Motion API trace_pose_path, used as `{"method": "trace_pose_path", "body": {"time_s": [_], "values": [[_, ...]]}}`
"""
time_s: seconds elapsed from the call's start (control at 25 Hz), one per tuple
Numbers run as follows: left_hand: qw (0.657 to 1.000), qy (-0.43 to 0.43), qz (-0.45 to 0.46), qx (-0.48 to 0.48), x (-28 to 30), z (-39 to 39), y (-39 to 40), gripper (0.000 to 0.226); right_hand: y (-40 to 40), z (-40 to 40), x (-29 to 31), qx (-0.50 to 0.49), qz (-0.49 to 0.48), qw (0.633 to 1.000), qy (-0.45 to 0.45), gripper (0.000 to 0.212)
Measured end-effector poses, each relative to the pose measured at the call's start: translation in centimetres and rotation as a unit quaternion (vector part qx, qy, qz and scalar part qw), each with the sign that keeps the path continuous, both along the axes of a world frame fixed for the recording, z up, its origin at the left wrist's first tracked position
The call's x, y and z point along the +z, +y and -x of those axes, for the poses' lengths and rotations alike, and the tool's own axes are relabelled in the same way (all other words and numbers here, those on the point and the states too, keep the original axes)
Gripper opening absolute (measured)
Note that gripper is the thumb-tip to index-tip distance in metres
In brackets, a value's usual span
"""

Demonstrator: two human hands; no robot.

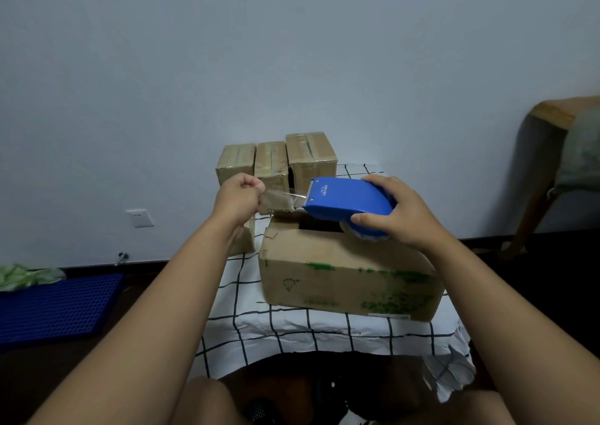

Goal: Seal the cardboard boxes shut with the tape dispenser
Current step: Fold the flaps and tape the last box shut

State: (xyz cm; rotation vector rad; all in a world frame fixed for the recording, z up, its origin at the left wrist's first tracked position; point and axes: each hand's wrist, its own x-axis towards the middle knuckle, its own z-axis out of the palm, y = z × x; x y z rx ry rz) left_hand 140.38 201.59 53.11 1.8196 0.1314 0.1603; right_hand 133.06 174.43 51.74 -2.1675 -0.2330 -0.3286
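Now, step in hand: drawing a first length of tape free before it goes down on the box — judged from the short strip stretched between the two hands.

Left hand (241,194): fingers curled tight, pinching the free end of the clear, glossy strip of packing tape (281,197), held above the far left corner of the box.

Right hand (394,212): wrapped over the rear of the blue plastic tape dispenser (349,199), thumb on its near side, fingers over the top; the toothed mouth points left toward the other hand.

Box to seal: large brown cardboard box with green print (344,281), sitting on the white cloth with a black grid (292,333), right of centre and near the person. A dark gap shows in its top under the dispenser, so the flaps look not fully shut.

Doing it well: keep the strip taut and flat — slack lets it fold on itself. It seems wise to close the flaps first, then anchor the pinched end over the far left edge and run the dispenser along the seam.

Risk: the gap may stay open under the tape if nothing presses the flaps down.

Far side: three smaller brown cardboard boxes (271,161) stand in a row by the wall, glossy with tape, apparently done.

Progress: this box appears the one left.
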Motion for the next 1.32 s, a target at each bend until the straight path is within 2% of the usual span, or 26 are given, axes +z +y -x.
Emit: {"method": "trace_pose_path", "body": {"time_s": [0.2, 0.4, 0.52, 0.64, 0.68, 0.88, 1.04, 1.24, 1.32], "values": [[0.999, -0.008, -0.011, -0.032, -0.6, -0.7, -0.6, 0.011, -0.4, -1.0, -0.1, 0.001, 0.009, 1.000, 0.023, 0.069], [0.994, 0.039, -0.044, -0.091, -2.2, -0.4, -0.8, 0.018, -0.9, -1.2, 1.4, -0.009, 0.013, 1.000, 0.016, 0.071], [0.993, 0.059, -0.045, -0.088, -2.7, -0.4, -0.6, 0.018, -0.8, -1.2, 3.2, -0.014, -0.007, 1.000, 0.017, 0.056], [0.983, 0.024, -0.167, -0.074, -2.9, -0.5, -0.3, 0.017, -0.1, -1.3, 4.5, -0.017, -0.020, 0.999, 0.026, 0.044], [0.982, 0.013, -0.176, -0.063, -2.9, -0.5, -0.3, 0.016, 0.1, -1.4, 4.7, -0.019, -0.025, 0.999, 0.028, 0.044], [0.995, 0.064, -0.036, -0.068, -2.5, -0.6, -0.6, 0.016, 0.8, -1.6, 4.2, -0.018, -0.041, 0.998, 0.042, 0.043], [0.993, 0.094, 0.012, -0.070, -2.5, -0.6, -0.5, 0.010, 1.0, -1.9, 3.2, -0.024, -0.043, 0.998, 0.039, 0.046], [0.995, 0.069, -0.046, -0.055, -4.8, 0.1, -1.6, 0.016, 1.2, -2.2, 2.0, -0.012, -0.095, 0.995, 0.042, 0.047], [0.995, 0.053, -0.063, -0.048, -5.3, 0.0, -1.9, 0.015, 1.4, -2.6, 1.0, 0.002, -0.076, 0.995, 0.064, 0.049]]}}
